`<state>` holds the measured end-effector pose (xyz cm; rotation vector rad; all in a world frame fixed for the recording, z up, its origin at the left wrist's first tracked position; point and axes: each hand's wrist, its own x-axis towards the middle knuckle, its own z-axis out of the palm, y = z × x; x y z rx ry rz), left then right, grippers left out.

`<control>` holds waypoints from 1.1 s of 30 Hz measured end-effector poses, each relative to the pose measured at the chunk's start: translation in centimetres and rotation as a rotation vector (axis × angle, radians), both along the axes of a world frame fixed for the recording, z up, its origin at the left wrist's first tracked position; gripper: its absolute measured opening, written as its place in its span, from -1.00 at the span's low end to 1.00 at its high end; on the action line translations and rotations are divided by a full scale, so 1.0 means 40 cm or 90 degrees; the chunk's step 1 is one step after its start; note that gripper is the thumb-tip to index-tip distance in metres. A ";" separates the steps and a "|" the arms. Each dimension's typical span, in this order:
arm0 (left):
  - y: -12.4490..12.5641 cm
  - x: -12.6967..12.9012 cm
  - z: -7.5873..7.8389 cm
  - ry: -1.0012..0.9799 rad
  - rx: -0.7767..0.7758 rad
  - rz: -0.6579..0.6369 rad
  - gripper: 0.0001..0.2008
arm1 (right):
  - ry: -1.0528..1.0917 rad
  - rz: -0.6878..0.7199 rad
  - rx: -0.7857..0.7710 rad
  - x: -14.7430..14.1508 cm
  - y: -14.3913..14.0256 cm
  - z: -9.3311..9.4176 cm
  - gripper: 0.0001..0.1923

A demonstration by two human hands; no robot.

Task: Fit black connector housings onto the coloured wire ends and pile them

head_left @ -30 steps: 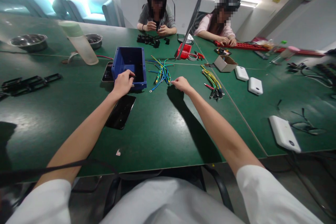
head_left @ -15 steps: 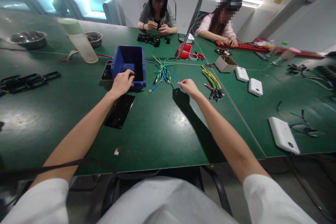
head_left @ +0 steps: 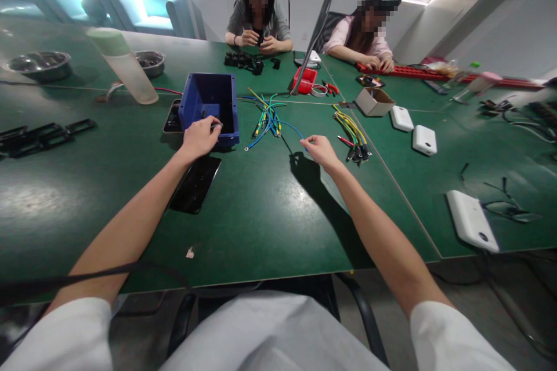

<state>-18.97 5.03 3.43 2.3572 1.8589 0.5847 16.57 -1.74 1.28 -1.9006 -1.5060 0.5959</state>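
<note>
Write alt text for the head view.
Right hand pinches a blue wire trailing from a wire bundle on a green table; left hand rests on a blue bin.

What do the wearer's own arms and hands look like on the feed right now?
Both arms are bare from short white sleeves down. The left hand and right hand wear no gloves, and no rings or watch can be seen. A thin black cable crosses the left forearm.
</note>
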 end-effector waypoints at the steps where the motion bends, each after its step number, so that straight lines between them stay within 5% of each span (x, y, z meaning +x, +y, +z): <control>1: 0.000 0.000 0.001 -0.002 -0.001 0.000 -0.61 | 0.005 0.001 0.005 0.000 -0.005 0.003 -0.68; 9: 0.004 -0.002 -0.007 -0.023 0.023 -0.007 -0.61 | 0.104 -0.016 0.016 -0.005 -0.051 0.021 -0.71; 14: 0.008 -0.003 -0.012 -0.013 0.018 -0.002 -0.60 | 0.341 -0.030 -0.016 -0.042 -0.078 0.033 -0.70; 20: 0.010 -0.002 -0.012 -0.012 0.000 0.014 -0.61 | 0.576 0.053 -0.010 -0.087 -0.100 0.007 -0.65; 33: 0.011 0.000 -0.014 0.005 0.016 0.016 -0.64 | 0.591 0.057 0.022 -0.106 -0.118 -0.050 -0.64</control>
